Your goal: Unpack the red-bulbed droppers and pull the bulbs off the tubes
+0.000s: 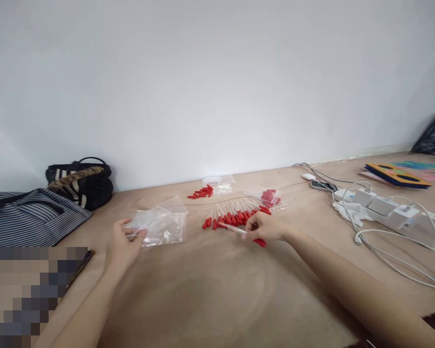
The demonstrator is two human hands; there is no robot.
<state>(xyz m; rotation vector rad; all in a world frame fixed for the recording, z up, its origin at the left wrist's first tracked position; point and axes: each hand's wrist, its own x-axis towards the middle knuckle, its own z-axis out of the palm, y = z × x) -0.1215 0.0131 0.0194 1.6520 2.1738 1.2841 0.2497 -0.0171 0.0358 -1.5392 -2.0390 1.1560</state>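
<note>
My left hand (127, 240) is at the left edge of a clear plastic zip bag (165, 227) lying on the table, its thumb and fingers closed on that edge. In my right hand (266, 226) is a thin white stick (236, 228), pinched in the fingers and pointing left. A red end (261, 242) shows below the hand. Just beyond it, a fanned row of white sticks with red tips (232, 218) lies with the tips toward me. Part of the row is hidden by my right hand.
Behind the row are loose red caps (202, 192), a bag of white sticks (221, 185) and a bag of red caps (270, 197). To the right lie a power strip with chargers (395, 212) and cables. Black (81, 183) and striped bags (39, 215) sit left.
</note>
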